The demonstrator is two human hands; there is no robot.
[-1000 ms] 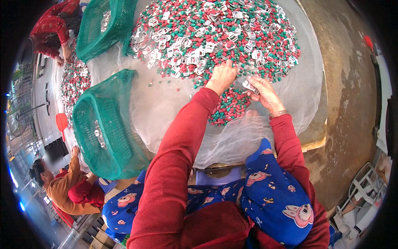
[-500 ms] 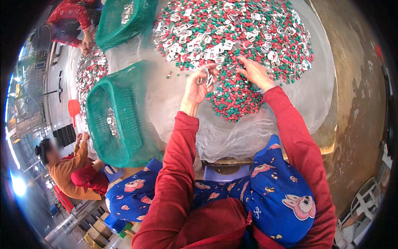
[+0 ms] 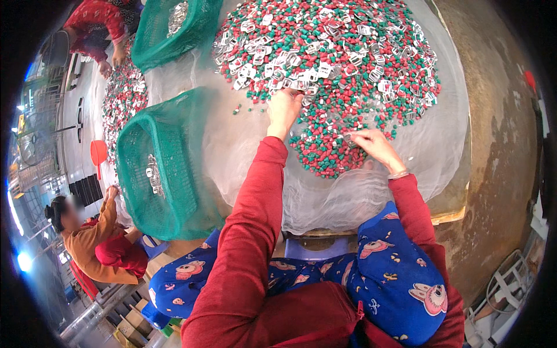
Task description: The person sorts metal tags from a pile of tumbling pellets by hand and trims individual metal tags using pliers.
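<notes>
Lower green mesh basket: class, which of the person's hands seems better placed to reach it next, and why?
Probably the left hand: at the silvery buckles, it is closer to the lower green mesh basket, on the person's left. The right hand is farther, by the red and green pieces.

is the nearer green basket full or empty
Nearly empty: the nearer green basket holds only a small cluster of silvery buckle-shaped pieces, with most of its inside bare.

pile [image 3: 331,64] & far grn basket [image 3: 155,37] cut off @ top edge.
</notes>
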